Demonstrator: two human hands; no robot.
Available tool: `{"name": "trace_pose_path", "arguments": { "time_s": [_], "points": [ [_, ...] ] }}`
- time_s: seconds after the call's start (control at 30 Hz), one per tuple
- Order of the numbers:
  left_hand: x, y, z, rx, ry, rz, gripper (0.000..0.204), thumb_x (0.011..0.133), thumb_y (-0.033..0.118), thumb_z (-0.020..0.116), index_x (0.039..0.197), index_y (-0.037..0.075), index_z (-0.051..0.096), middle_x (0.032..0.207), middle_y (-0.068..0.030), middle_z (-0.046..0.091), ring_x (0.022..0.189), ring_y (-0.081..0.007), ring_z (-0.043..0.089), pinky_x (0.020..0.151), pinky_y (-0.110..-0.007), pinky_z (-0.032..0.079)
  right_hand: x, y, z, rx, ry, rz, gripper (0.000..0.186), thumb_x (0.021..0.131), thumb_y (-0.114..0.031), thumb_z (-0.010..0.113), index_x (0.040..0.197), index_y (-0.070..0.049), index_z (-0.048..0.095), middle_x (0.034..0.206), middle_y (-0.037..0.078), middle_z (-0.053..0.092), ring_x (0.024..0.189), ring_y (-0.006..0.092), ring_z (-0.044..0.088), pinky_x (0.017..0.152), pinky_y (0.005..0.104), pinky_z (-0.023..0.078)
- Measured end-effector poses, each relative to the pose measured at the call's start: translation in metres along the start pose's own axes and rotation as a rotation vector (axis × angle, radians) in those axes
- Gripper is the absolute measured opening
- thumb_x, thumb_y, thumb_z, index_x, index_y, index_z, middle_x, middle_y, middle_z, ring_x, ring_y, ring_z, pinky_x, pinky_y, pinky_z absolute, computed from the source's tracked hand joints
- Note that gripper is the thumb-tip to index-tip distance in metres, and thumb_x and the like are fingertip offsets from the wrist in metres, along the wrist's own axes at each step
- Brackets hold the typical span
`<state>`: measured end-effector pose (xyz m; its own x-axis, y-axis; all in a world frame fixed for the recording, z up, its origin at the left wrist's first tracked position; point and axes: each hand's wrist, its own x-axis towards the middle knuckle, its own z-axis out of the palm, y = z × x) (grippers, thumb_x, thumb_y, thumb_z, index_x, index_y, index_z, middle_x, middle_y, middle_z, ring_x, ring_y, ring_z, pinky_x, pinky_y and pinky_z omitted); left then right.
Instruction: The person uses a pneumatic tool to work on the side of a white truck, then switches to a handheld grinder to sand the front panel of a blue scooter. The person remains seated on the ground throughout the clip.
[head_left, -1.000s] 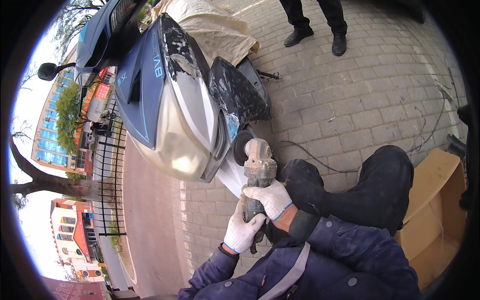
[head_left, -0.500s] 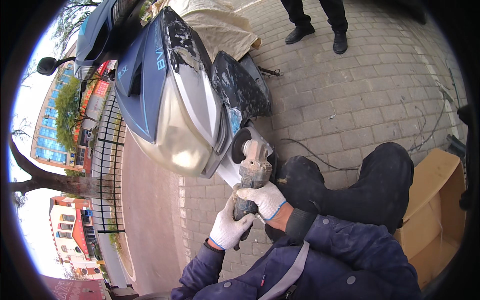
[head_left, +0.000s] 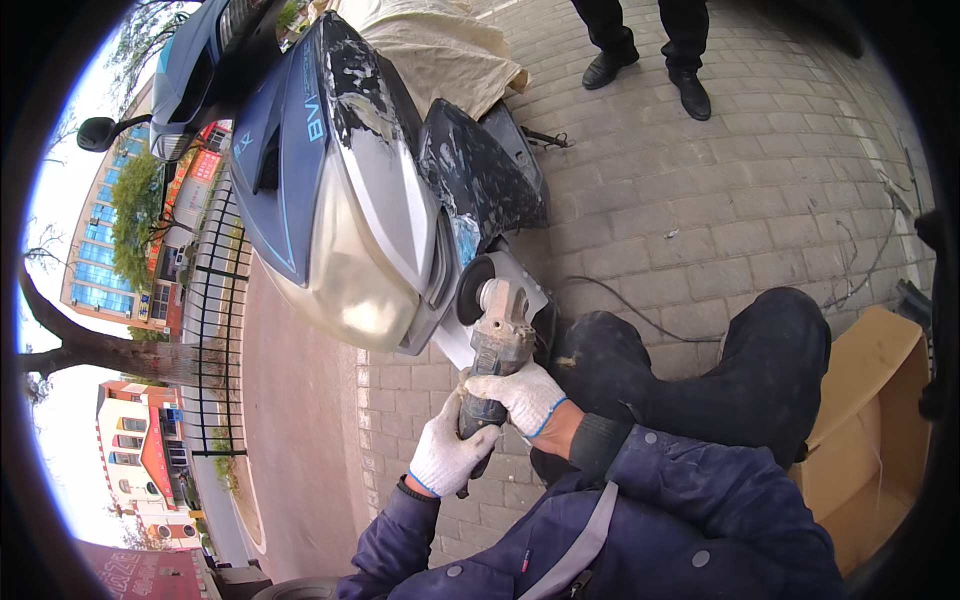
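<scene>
Both my hands wear white knit gloves and are wrapped round an angle grinder point(head_left: 503, 340) with a dark body and a dusty metal head. My left hand point(head_left: 446, 450) grips the rear of its body; my right hand point(head_left: 525, 395) holds it farther forward, near the head. The grinder's round dark disc point(head_left: 475, 290) is at the lower body panels of a blue and silver scooter point(head_left: 360, 230). Whether the disc touches the panel I cannot tell. Some scooter panels, such as the dark one point(head_left: 470, 165), show scraped, patchy paint.
A beige cloth point(head_left: 440, 45) lies beyond the scooter. Another person's legs point(head_left: 685, 45) stand on the brick paving at the far side. A dark cable point(head_left: 640, 318) runs across the bricks. An open cardboard box point(head_left: 860, 400) is at my right, and a metal fence point(head_left: 215, 330) at the left.
The grinder and both hands have shifted slightly left, and more of the disc's face shows against the panel. The other person's feet sit slightly lower and farther right in view.
</scene>
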<state>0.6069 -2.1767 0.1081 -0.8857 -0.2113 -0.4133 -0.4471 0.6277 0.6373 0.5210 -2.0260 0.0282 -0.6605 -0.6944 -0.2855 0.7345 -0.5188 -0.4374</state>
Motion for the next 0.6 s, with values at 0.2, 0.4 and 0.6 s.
{"name": "trace_pose_path", "arguments": {
  "time_s": [0.2, 0.4, 0.6],
  "points": [
    [-0.019, 0.001, 0.003, -0.116, -0.022, -0.150, 0.069, 0.094, 0.019, 0.077, 0.155, -0.004, 0.053, 0.094, -0.0092, 0.077, 0.079, -0.0101, 0.070, 0.074, -0.031, 0.060, -0.003, 0.007, 0.004, -0.116, 0.000, 0.144, 0.028, 0.097, -0.019, 0.084, 0.119, -0.003, 0.079, 0.108, 0.006, 0.079, 0.095, 0.0165, 0.073, 0.086, 0.0352, 0.058],
    [-0.009, -0.002, -0.003, 0.001, 0.016, -0.033, 0.070, 0.092, 0.021, 0.078, 0.152, -0.005, 0.056, 0.099, -0.0150, 0.080, 0.084, -0.0162, 0.075, 0.080, -0.035, 0.062, 0.003, 0.014, 0.001, -0.005, 0.005, 0.035, 0.030, 0.098, -0.020, 0.084, 0.121, -0.001, 0.078, 0.110, 0.006, 0.079, 0.100, 0.0155, 0.073, 0.088, 0.0351, 0.058],
    [-0.013, -0.003, -0.009, 0.036, 0.010, -0.078, 0.070, 0.092, 0.021, 0.079, 0.153, -0.004, 0.056, 0.100, -0.0151, 0.080, 0.087, -0.0141, 0.075, 0.082, -0.034, 0.062, 0.009, 0.021, 0.003, -0.016, -0.058, 0.055, 0.030, 0.098, -0.019, 0.084, 0.121, -0.001, 0.078, 0.111, 0.006, 0.079, 0.100, 0.0156, 0.073, 0.090, 0.0340, 0.057]
  ]
}}
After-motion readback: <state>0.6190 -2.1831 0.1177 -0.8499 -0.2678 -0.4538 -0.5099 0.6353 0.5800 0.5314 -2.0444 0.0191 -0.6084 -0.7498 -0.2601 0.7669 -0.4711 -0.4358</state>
